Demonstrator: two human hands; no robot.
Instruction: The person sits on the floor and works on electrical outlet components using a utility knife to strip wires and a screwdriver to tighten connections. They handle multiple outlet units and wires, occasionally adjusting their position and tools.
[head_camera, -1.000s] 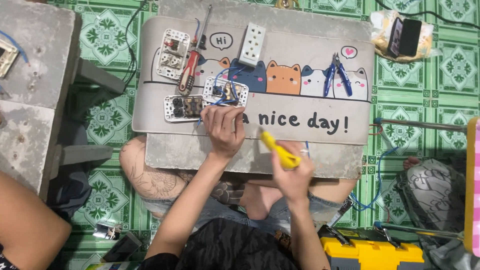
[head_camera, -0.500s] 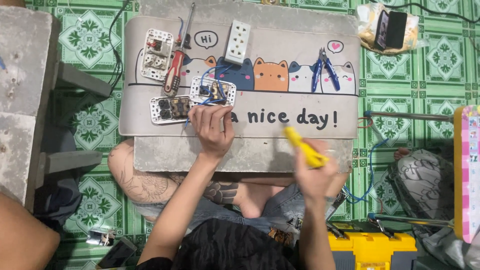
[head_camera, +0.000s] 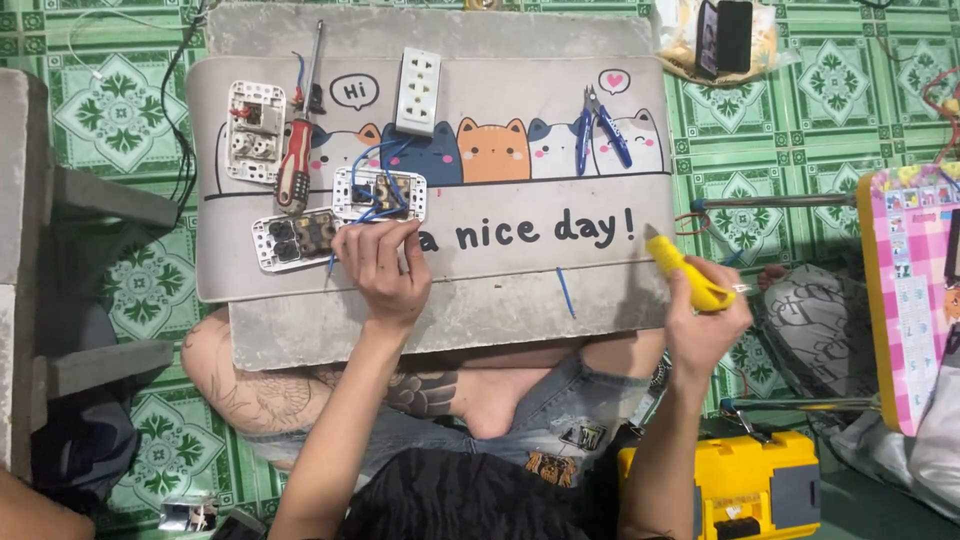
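Note:
My left hand (head_camera: 383, 270) rests on the cat-printed mat (head_camera: 520, 150), its fingers pinching blue wire ends beside a white socket module (head_camera: 380, 193). A second socket module (head_camera: 295, 238) lies just left of it. Out past the mat's right edge, my right hand (head_camera: 705, 325) grips a yellow utility knife (head_camera: 685, 272) with the tip pointing up and left. A short blue wire scrap (head_camera: 565, 292) lies on the mat between my hands.
On the mat lie a red-handled screwdriver (head_camera: 296, 160), a white switch plate (head_camera: 253, 132), a white outlet strip (head_camera: 418, 91) and blue pliers (head_camera: 598, 126). A yellow toolbox (head_camera: 745, 482) stands at lower right, a pink board (head_camera: 910, 290) at the right, a phone (head_camera: 726, 36) at the top.
My right hand has carried the yellow knife rightward, from over the mat's lower edge to beyond its right side. The left hand stays on the wires by the socket module.

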